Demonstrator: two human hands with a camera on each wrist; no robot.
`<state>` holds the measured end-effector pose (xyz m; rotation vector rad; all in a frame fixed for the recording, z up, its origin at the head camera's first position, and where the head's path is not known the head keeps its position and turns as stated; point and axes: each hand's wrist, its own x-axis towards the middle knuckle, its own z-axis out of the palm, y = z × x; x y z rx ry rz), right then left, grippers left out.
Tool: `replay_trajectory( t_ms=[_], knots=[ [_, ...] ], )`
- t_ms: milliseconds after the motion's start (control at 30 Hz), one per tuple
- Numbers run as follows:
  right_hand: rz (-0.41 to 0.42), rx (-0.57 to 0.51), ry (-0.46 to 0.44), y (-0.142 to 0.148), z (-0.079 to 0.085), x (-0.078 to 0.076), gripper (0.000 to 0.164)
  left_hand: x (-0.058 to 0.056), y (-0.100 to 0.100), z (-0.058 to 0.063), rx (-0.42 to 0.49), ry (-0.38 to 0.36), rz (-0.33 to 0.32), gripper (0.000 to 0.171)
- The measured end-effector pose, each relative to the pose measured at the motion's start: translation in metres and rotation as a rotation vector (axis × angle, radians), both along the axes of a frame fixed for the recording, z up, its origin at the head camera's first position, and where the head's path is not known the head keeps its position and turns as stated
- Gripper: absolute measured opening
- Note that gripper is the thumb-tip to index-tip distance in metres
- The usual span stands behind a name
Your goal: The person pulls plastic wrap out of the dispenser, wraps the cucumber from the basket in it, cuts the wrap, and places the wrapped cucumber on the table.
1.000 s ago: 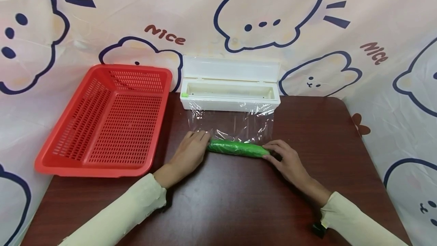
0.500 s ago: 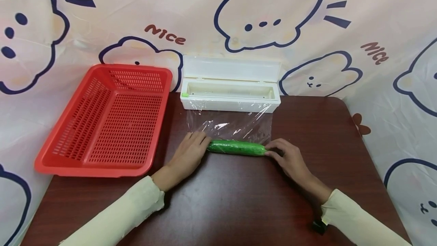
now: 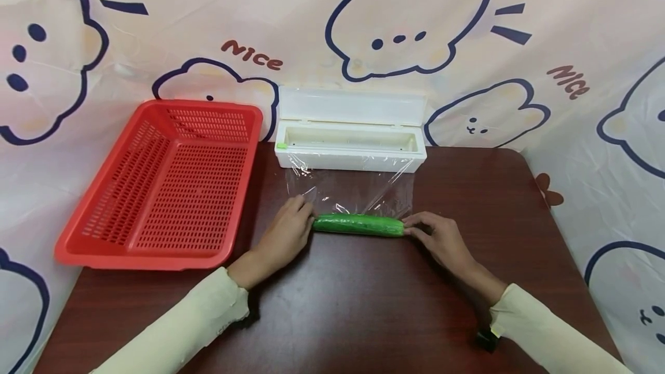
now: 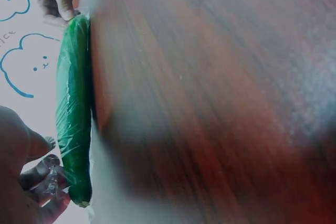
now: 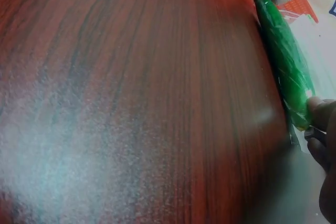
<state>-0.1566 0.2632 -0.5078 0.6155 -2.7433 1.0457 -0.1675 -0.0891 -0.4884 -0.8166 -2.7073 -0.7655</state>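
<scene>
Film-wrapped cucumber held at both ends

Long, green, cylindrical cucumber lies crosswise on the dark reddish-brown wood-grain table, in front of the long white rectangular box. Thin, clear, shiny plastic film runs from the box's front edge to the cucumber and wraps it; creases show along the skin in both wrist views.

Left hand: nearly closed, thumb and fingers curled at the cucumber's left end, holding it; some film bunched at the fingers in the left wrist view. Exact grip partly hidden.

Right hand: narrow pinch, thumb below and fingers above, on the wrapped right end. Other fingers bent in.

Box: white lid stands raised at the back, long slot exposed, small bright green tab at its left front corner.

Red rectangular perforated plastic basket sits left of box and cucumber, apart from the left hand. Pale cream sleeves on both arms. Behind: cream cloth with navy cartoon outlines and "Nice" lettering.
</scene>
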Motion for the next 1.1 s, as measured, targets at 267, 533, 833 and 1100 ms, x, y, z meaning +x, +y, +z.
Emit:
replay_trajectory(
  t_ms=[267, 533, 833, 1100],
  knots=[
    [-0.046, -0.009, -0.093, -0.0016, 0.0016, -0.0020, 0.013, -0.0029, 0.0000, -0.0010, -0.073, 0.047, -0.008, 0.014],
    [-0.123, 0.003, -0.136, -0.0041, 0.0041, -0.0008, 0.011, -0.0016, -0.0049, 0.0003, -0.157, 0.093, -0.064, 0.030],
    [-0.148, -0.003, -0.150, -0.0061, 0.0048, -0.0009, 0.010, -0.0017, -0.0023, 0.0011, -0.236, 0.109, -0.091, 0.029],
    [-0.140, 0.005, -0.152, -0.0061, 0.0058, -0.0025, 0.009, -0.0034, -0.0029, -0.0021, -0.233, 0.115, -0.086, 0.033]
  ],
)
